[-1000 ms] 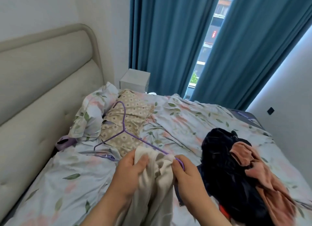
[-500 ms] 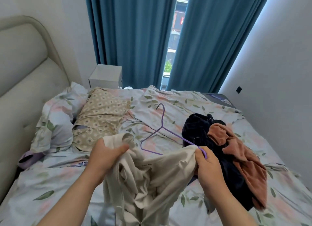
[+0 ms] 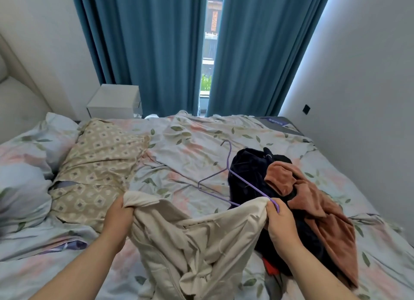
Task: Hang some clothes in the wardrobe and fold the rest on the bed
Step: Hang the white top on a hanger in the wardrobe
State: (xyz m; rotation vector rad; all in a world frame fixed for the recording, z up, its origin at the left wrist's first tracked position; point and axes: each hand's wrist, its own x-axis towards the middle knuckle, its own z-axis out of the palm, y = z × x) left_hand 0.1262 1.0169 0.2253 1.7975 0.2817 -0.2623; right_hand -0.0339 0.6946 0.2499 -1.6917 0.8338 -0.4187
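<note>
While the cream garment (image 3: 197, 239) hangs stretched over the bed (image 3: 190, 143), the left hand (image 3: 117, 219) clenches one corner and the right hand (image 3: 281, 223) grasps the other together with a purple hanger (image 3: 226, 178). Dark and rust clothes (image 3: 302, 201) lie just beside.

Both hands are up over the bed (image 3: 201, 143), a cream garment (image 3: 197, 239) stretched between them. The left hand (image 3: 118, 219) grips one bunched corner; the right hand (image 3: 280, 223) pinches the other corner together with the end of a purple hanger (image 3: 226, 178). Just beside it lies a dark garment (image 3: 246, 176) with a rust-brown garment (image 3: 313, 210) draped on top.
</note>
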